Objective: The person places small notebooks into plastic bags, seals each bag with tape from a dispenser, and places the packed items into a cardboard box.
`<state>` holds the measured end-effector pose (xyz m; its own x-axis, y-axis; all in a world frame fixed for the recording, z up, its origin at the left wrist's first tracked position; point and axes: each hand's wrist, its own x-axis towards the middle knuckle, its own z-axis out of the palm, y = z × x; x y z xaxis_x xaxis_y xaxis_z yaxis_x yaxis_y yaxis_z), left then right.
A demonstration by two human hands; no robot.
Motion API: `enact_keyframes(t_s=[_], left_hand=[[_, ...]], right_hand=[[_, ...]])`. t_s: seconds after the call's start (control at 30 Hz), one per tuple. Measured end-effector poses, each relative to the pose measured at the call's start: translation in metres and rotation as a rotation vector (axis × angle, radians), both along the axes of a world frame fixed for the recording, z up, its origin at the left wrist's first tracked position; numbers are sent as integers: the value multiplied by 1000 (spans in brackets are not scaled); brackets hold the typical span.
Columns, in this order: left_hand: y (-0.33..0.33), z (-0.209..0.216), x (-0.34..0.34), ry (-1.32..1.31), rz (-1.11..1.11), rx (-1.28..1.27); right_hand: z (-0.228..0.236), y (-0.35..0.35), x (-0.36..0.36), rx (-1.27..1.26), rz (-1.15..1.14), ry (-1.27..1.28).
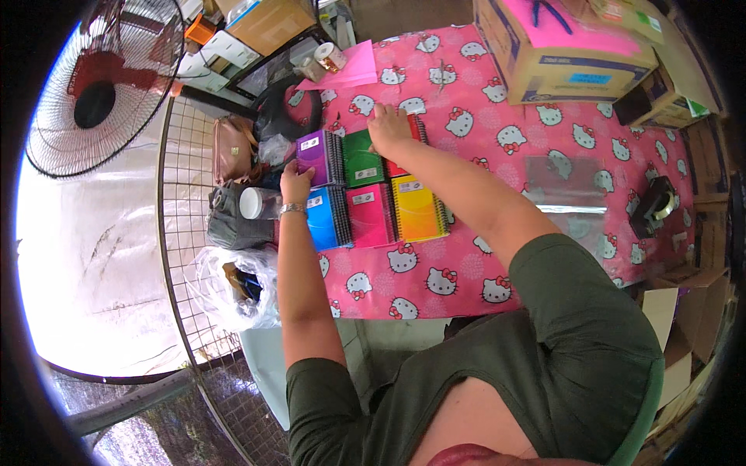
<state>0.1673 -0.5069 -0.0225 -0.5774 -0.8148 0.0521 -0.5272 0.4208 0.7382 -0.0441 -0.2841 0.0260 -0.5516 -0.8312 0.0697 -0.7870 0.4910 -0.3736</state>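
Several spiral notebooks lie in two rows on a pink patterned tablecloth. In the far row are a purple notebook (pixel 311 147), a green notebook (pixel 360 158) and a red notebook (pixel 395 168). The near row has a blue notebook (pixel 325 220), a magenta notebook (pixel 370 216) and a yellow notebook (pixel 418 206). My left hand (pixel 295 185) touches the purple notebook's lower left corner, thumb and fingers apart. Over the far ends of the green and red notebooks lies my right hand (pixel 391 130), thumb spread from the fingers; it partly hides the red one.
Left of the notebooks stand a white-lidded jar (pixel 252 203), a grey bag (pixel 229 221), a pink pouch (pixel 233 149) and a plastic bag (pixel 237 291). A cardboard box (pixel 575 71) occupies the far right; a tape dispenser (pixel 654 206) and clear plastic sheets (pixel 566 186) lie rightward.
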Motion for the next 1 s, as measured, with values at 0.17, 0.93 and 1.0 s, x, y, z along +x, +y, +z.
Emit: enact_keyframes(t_s=[0.17,0.93,1.0], left_hand=[[7,7,6,28,-58,164],[162,128,9,826,-65,879],[199,102,22,845,22,1072]], right_hand=[[42,-22,3,-438,140,-463],[49,28,33,-785,153,-654],[12,65,1,-333,-283,-222]])
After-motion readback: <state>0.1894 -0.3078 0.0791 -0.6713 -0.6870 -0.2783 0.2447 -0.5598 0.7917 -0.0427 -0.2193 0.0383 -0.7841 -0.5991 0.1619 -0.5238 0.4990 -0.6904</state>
